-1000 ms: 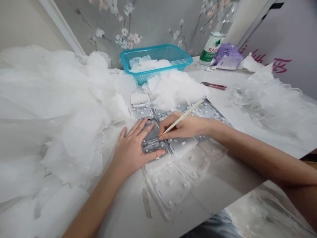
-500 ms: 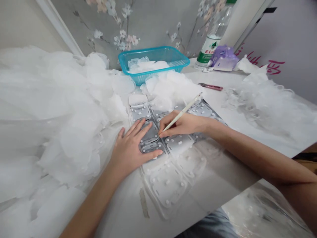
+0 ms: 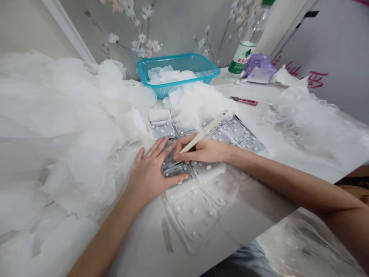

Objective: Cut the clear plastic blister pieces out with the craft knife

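Note:
Spread flat, my left hand (image 3: 152, 171) presses on a translucent moulded sheet (image 3: 193, 215) divided into rounded panels with small dots and slots. A slim, pale pen-shaped tool (image 3: 208, 129) is pinched in my right hand (image 3: 201, 149), slanting up and to the right. Its lower tip meets the sheet close to my left fingers, but the fingers hide the tip, so its kind is unclear. Under both hands the middle panels look darker grey than the near ones. A dark line, like a gap or cut edge, shows beside the right fingertips.
Translucent white pieces (image 3: 66, 115) heap up on the left. A blue basket (image 3: 178, 86) with similar pieces stands at the back, a white pile (image 3: 198, 102) before it. Pink-handled snips (image 3: 245, 100), a water bottle (image 3: 242, 57), a purple packet (image 3: 259, 69) and stringy scraps (image 3: 302, 119) are right.
My right hand has moved left along the sheet with the pen-shaped tool, toward my left fingers, and the tool leans lower. My left hand has stayed in place.

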The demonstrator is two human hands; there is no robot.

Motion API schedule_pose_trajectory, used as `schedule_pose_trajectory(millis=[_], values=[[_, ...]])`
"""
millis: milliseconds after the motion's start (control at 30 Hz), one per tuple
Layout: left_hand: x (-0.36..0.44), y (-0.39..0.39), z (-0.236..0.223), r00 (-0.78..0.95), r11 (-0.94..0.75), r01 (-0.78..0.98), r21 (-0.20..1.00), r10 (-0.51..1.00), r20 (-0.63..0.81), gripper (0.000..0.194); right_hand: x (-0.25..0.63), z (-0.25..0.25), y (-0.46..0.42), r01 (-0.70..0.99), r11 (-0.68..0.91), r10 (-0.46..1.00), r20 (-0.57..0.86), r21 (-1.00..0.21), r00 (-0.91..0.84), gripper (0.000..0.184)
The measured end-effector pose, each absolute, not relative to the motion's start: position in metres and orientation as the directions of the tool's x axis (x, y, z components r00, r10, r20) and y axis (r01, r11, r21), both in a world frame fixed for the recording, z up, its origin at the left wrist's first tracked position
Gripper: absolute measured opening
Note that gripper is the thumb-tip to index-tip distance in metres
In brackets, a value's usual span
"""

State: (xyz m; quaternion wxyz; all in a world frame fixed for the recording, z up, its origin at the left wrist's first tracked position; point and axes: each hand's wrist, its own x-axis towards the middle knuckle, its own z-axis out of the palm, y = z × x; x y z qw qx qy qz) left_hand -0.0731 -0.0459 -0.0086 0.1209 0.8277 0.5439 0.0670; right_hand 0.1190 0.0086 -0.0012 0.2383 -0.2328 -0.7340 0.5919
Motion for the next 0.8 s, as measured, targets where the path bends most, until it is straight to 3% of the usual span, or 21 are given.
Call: schedule_pose_trajectory(millis=[300, 667, 800], values=[[-0.073, -0.046, -0.009, 0.392, -0.370, 0.883, 0.289, 0.920, -0.022, 0.077, 0.110, -0.003, 0.002, 0.041, 0.227, 0.628, 0.115, -0.973, -0.769, 0.012], [-0.073, -0.047, -0.008, 0.404, -0.389, 0.872, 0.296, 0.915, 0.012, 0.077, 0.111, 0.000, 0.000, 0.159, 0.534, 0.568, 0.213, -0.830, -0.795, 0.011], [-0.073, -0.046, -0.008, 0.400, -0.380, 0.877, 0.294, 0.917, -0.008, 0.079, 0.116, 0.007, 0.004, 0.164, 0.555, 0.532, 0.196, -0.815, -0.824, 0.013]])
